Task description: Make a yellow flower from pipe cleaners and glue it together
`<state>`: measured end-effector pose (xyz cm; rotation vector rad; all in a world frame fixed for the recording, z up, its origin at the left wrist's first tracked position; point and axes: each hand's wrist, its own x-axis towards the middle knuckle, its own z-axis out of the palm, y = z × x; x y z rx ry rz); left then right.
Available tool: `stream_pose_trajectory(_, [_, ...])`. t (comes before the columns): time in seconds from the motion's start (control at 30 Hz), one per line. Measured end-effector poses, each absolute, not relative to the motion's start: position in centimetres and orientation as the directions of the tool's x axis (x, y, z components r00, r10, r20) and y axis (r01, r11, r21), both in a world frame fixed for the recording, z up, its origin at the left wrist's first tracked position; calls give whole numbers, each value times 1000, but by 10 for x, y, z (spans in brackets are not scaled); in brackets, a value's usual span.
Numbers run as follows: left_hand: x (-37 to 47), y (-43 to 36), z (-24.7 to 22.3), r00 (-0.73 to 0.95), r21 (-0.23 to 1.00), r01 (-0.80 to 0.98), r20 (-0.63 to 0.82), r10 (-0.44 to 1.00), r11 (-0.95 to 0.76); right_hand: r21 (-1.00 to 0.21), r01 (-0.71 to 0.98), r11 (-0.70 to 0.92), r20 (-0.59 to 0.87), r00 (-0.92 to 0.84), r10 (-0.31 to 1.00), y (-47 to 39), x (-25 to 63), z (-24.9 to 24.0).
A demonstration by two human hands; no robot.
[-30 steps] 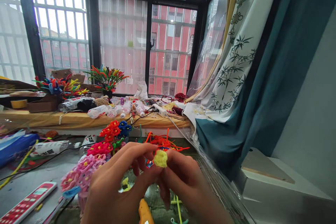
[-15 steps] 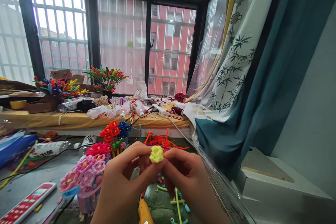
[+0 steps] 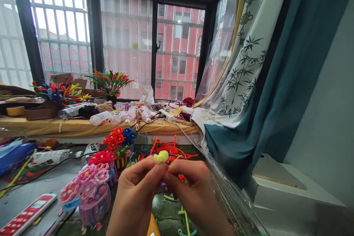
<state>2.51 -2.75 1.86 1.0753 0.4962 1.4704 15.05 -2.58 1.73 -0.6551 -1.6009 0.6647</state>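
Note:
A small fuzzy yellow piece (image 3: 160, 157) sticks up above the pinched fingertips, near the middle of the view. My left hand (image 3: 138, 188) holds it from below between thumb and forefinger. Close against it, my right hand (image 3: 188, 184) has its thumb and forefinger pressed together at the base of the piece; what lies between those fingertips is hidden. Beneath the hands, part of an orange-yellow tool (image 3: 153, 226) shows, along with yellow-green fuzzy stems (image 3: 186, 223).
Pink fuzzy flowers (image 3: 87, 182) in a pot stand left of the hands, with red flowers (image 3: 114, 138) behind. Red stems (image 3: 177, 149) lie beyond the hands. A red-and-white remote (image 3: 29, 215) and a bottle (image 3: 52, 157) are at left. Clear plastic sheeting (image 3: 235, 195) runs along the right.
The yellow piece has tipped from facing the camera to a side view and shifted slightly left and up. Both hands have turned a little with it, and the view has moved slightly.

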Motion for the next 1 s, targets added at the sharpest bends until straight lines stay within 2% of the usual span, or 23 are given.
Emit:
stream_pose_trajectory(0.23, [20, -29, 22, 65, 868, -389, 360, 931, -309, -808, -59, 587, 589, -140, 796, -26, 152, 15])
stream_pose_trajectory(0.3, [17, -29, 24, 101, 879, -367, 365, 926, -306, -824, -77, 562, 567, -151, 810, -26, 152, 14])
stream_pose_trajectory(0.43, [16, -26, 25, 127, 884, -396, 322, 938, -249, -832, -59, 552, 554, -155, 818, -25, 150, 13])
stream_pose_trajectory(0.6, [21, -27, 26, 99, 876, -422, 302, 948, -235, -860, -127, 495, 509, -131, 851, -26, 148, 16])
stream_pose_trajectory(0.67, [20, -29, 28, 108, 888, -368, 336, 936, -276, -851, -94, 517, 524, -95, 846, -27, 148, 18])
stream_pose_trajectory(0.8, [13, -28, 30, 65, 899, -247, 387, 920, -361, -774, 79, 628, 629, -6, 777, -31, 148, 18])
stream_pose_trajectory(1.0, [11, -24, 26, 177, 909, -174, 408, 896, -380, -698, 250, 671, 693, 0, 721, -34, 144, 16])
